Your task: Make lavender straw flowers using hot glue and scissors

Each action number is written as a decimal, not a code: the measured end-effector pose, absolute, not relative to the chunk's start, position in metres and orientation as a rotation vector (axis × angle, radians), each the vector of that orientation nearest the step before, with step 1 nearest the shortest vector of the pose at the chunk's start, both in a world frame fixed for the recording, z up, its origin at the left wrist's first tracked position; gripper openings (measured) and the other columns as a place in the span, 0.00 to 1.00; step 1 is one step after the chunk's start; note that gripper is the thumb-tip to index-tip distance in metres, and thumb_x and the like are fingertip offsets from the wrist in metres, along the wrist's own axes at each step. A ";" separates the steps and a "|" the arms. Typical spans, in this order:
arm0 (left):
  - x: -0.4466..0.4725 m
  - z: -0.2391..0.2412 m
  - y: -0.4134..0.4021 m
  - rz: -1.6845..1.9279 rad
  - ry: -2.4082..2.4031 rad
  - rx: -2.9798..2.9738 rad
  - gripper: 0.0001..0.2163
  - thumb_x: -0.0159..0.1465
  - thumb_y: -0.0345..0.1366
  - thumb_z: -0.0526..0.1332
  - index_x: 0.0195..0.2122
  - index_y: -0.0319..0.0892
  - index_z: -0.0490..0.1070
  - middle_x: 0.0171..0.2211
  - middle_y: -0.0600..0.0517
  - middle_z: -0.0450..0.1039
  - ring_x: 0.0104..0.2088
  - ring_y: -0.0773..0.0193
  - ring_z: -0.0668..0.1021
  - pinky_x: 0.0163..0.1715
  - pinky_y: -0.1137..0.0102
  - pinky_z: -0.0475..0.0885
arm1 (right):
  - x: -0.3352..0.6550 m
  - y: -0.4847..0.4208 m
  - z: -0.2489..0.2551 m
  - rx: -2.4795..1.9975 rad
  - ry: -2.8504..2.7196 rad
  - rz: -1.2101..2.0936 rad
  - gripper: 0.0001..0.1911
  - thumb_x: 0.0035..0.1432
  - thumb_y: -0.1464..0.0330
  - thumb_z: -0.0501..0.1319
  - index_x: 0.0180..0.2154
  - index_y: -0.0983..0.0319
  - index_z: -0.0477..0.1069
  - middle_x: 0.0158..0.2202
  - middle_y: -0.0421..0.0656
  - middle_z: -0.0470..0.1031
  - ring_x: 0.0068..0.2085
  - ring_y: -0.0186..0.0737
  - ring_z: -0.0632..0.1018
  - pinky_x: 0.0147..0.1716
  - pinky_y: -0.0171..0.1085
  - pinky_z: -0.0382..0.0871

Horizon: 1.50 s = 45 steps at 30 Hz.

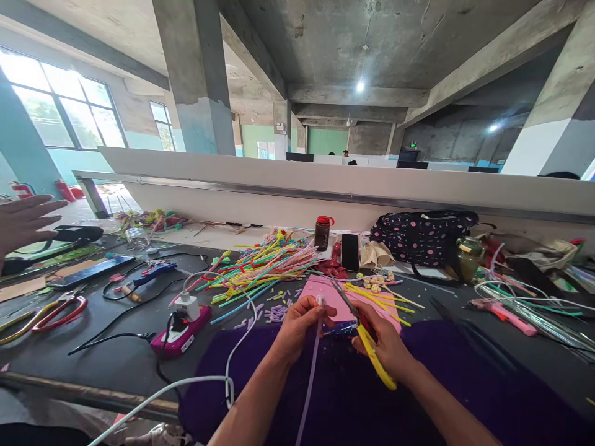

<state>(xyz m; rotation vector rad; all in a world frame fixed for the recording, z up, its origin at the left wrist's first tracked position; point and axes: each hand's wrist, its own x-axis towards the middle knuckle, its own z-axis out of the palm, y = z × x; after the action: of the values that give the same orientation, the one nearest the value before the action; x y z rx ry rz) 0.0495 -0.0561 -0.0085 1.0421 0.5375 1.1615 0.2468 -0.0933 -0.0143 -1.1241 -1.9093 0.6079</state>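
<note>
My left hand (301, 325) pinches the top of a thin pale lilac straw (310, 378) that hangs down toward my lap. A small white piece sits at the straw's tip by my fingers. My right hand (383, 344) is closed round yellow-handled scissors (369, 347), blades pointing up and left toward the straw's tip. Both hands hover over a purple cloth (353, 396) at the table's near edge. A pink sheet (325, 291) lies just beyond my hands. A pile of coloured straws (260, 266) spreads across the black table (111, 353) behind it.
A pink power strip with a white charger (182, 325) and trailing cables lies to the left. Another person's hand (23, 220) is raised at the far left. A brown bottle (322, 231), a phone (349, 251), a dotted bag (423, 235) and a pink glue gun (506, 314) stand behind and right.
</note>
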 end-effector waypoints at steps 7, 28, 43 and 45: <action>0.049 -0.014 -0.053 1.173 0.559 1.047 0.09 0.53 0.36 0.64 0.25 0.38 0.66 0.28 0.48 0.77 0.22 0.67 0.76 0.19 0.76 0.63 | 0.248 -0.096 -0.006 -1.011 -1.720 0.820 0.24 0.52 0.67 0.57 0.52 0.58 0.60 0.30 0.38 0.67 0.29 0.34 0.69 0.29 0.31 0.66; 0.048 -0.012 -0.054 1.123 0.672 0.992 0.10 0.46 0.36 0.67 0.25 0.38 0.68 0.25 0.50 0.76 0.15 0.74 0.70 0.09 0.80 0.50 | 0.243 -0.096 -0.007 -0.999 -1.658 0.970 0.23 0.54 0.67 0.57 0.53 0.56 0.59 0.28 0.38 0.67 0.29 0.34 0.71 0.32 0.33 0.68; 0.050 -0.013 -0.053 1.135 0.689 0.944 0.11 0.49 0.38 0.66 0.25 0.37 0.67 0.22 0.52 0.73 0.13 0.77 0.67 0.08 0.81 0.51 | 0.246 -0.090 -0.023 -1.005 -1.690 0.957 0.25 0.53 0.68 0.58 0.53 0.56 0.58 0.33 0.40 0.69 0.34 0.38 0.73 0.30 0.34 0.68; 0.049 -0.012 -0.052 1.122 0.671 0.970 0.11 0.52 0.39 0.65 0.26 0.37 0.68 0.23 0.52 0.73 0.11 0.79 0.64 0.07 0.81 0.47 | 0.245 -0.094 -0.016 -1.031 -1.699 0.950 0.25 0.52 0.68 0.59 0.53 0.56 0.59 0.33 0.40 0.69 0.34 0.38 0.72 0.31 0.34 0.68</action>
<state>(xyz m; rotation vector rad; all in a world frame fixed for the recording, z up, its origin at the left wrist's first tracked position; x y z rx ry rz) 0.0494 -0.0523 -0.0125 0.9701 0.6709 1.1220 0.2451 -0.0939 -0.0156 -1.0309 -1.6992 0.9496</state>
